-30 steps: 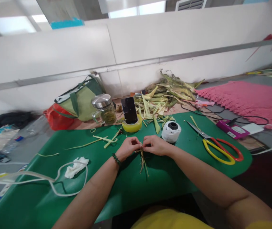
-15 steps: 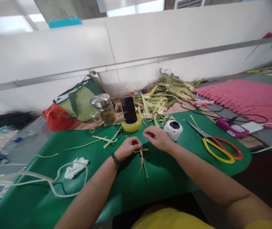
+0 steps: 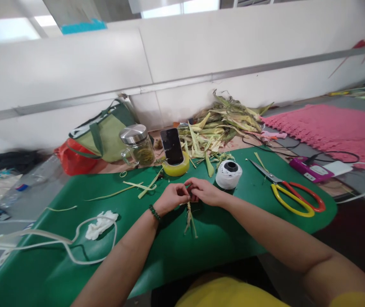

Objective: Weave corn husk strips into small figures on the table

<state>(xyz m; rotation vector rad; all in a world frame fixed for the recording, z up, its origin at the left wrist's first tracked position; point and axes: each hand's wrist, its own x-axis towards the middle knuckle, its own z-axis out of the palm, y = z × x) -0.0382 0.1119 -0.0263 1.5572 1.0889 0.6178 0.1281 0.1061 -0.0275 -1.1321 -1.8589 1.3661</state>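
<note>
My left hand (image 3: 173, 199), with a dark green bead bracelet (image 3: 154, 212) at the wrist, pinches the top of a small braided corn husk piece (image 3: 188, 216). Its loose ends hang down toward me over the green mat. Close against the left fingertips, my right hand (image 3: 204, 192) is closed, fingers curled at the top of the braid. A thin thread ran to it a moment ago; the fingers now hide most of it. Just beyond the right wrist stands a white spool of thread (image 3: 228, 175).
On the green mat (image 3: 169, 260) lie scissors (image 3: 293, 198) at right, husk strips (image 3: 144, 187), a crumpled tissue (image 3: 102, 224) and a white cable (image 3: 70, 251). Behind are a phone (image 3: 171, 146) propped in a tape roll (image 3: 176, 169), a glass jar (image 3: 137, 147) and a husk pile (image 3: 221, 123).
My right hand has moved left and slightly down, from beside the spool to meet my left fingertips, covering the top of the braid. My left hand keeps its pinch.
</note>
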